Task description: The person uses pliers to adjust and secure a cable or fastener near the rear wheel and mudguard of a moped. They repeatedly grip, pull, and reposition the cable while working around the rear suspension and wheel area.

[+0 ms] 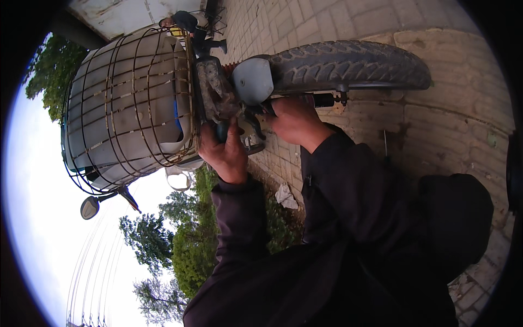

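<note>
The front end of a two-wheeled vehicle lies sideways across the head view. My left hand [226,155] is closed, its thumb and fingers around a dark rounded part [222,131] beside the dirt-covered bracket [215,90] below the basket. Close by, my right hand [294,121] is closed near the grey mudguard piece [253,82] and the black shock absorber [322,100]. Its fingertips are partly hidden, so what they grip cannot be made out. Between the two hands hangs a dark curved metal piece [254,122]. The knobbly tyre [348,62] extends past my right hand.
A rusty wire basket [111,106] holding a pale plastic container is on the left, with a mirror [90,207] beyond it. A thin metal rod [385,144] with a dark end is by the paving [452,109]. Crumpled white litter [286,196] lies near my sleeves. Another person [188,24] sits far off.
</note>
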{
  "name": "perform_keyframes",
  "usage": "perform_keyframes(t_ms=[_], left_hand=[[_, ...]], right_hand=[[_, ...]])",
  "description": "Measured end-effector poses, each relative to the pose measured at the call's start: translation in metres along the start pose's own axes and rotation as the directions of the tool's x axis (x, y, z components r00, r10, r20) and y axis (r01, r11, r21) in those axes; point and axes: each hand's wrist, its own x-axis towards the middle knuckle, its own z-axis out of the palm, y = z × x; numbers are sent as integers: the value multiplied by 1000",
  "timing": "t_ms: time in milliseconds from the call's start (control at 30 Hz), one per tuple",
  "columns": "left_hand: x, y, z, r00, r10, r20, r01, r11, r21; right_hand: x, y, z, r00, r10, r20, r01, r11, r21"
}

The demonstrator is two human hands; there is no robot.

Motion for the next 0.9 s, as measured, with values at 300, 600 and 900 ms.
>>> perform_keyframes(t_ms=[300, 600, 900], left_hand=[[0, 3, 7, 986, -163, -27, 156, 975, -157], [-1, 2, -2, 984, -170, 42, 176, 951, -256], [-44, 3, -1, 982, -166, 95, 189, 919, -346]], right_hand=[[9, 5, -3, 988, 55, 142, -49, 998, -45], [8, 11, 2, 993, -27, 114, 28, 1000, -3], [2, 16, 12, 998, -55, -37, 56, 998, 18]])
